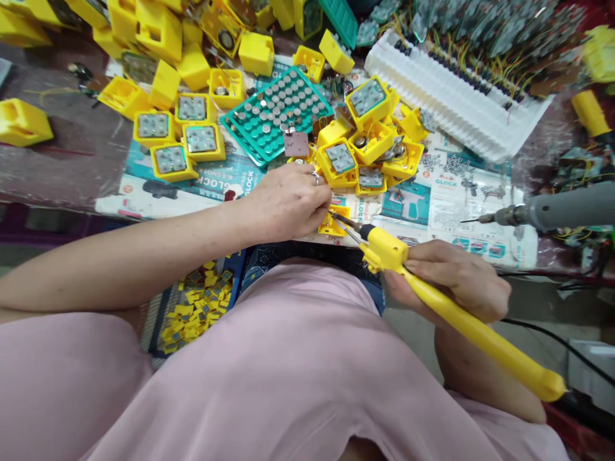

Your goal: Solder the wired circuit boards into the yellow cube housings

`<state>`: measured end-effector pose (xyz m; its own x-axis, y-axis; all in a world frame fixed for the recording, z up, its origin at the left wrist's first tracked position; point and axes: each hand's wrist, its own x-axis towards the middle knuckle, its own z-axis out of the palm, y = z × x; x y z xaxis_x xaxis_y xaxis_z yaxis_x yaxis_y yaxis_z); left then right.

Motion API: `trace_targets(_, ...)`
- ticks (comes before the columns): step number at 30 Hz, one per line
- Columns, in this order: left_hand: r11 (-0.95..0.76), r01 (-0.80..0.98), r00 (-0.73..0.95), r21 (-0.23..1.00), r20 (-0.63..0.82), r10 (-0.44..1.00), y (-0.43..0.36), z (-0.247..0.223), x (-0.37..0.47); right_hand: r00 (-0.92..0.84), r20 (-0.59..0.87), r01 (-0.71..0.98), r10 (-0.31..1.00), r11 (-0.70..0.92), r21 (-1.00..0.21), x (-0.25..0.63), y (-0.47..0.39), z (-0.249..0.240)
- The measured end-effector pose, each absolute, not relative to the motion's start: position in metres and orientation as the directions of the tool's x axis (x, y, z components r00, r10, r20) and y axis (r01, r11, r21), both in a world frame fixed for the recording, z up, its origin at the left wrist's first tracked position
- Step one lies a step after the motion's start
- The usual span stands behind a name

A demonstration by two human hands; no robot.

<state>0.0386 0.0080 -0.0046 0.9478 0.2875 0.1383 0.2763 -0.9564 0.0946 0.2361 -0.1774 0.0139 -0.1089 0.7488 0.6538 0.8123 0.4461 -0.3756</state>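
Observation:
My right hand (451, 278) grips a yellow soldering tool (387, 250), whose dark metal tip reaches left to a small yellow housing (335, 222) at the table's front edge. Closed fingers of my left hand (293, 202) are at that housing's left side; a ring shows on one finger. What the fingertips pinch is partly hidden, but they touch the housing. Just behind my left hand lie a brown circuit board (296, 144) and a pile of open yellow housings (340, 159), some with grey boards inside.
A green tray (259, 144) holds silvery round parts. A white foam rack (444, 96) carries wired parts. An electric screwdriver (567, 208) points in from the right. Yellow housings (158, 32) are heaped at the back left. A bin (235, 282) of yellow pieces sits below the table.

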Motion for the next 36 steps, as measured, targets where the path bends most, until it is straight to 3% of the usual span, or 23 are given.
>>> trace_targets(4, -0.953, 0.278, 0.941, 0.125, 0.163, 0.296, 0.009, -0.006, 0.037, 0.039, 0.669, 0.803, 0.742, 0.375, -0.463, 0.238, -0.186, 0.010)
trace_targets(8, -0.964, 0.262, 0.951, 0.050, 0.155, 0.267, 0.009, -0.005, 0.036, 0.348, 0.585, 0.733, 0.733, 0.176, -0.657, 0.230, -0.193, 0.005)
trace_targets(11, -0.960, 0.279, 0.953, 0.023, 0.117, 0.280, 0.007, -0.001, 0.037, 0.461, 0.559, 0.657, 0.689, 0.158, -0.737, 0.226, -0.196, -0.001)
trace_targets(21, -0.931, 0.351, 0.931, 0.099, 0.069, 0.358, 0.004, 0.002, 0.037, 0.362, 0.568, 0.646, 0.739, 0.241, -0.724, 0.224, -0.198, -0.009)
trace_targets(31, -0.909, 0.364, 0.916, 0.205, 0.096, 0.389, 0.004, -0.002, 0.036, 0.041, 0.693, 0.833, 0.720, 0.359, -0.422, 0.224, -0.186, 0.000)
trace_targets(36, -0.922, 0.345, 0.925, 0.177, 0.104, 0.366, 0.003, 0.000, 0.037, -0.043, 0.627, 0.829, 0.778, 0.378, -0.412, 0.226, -0.184, 0.013)
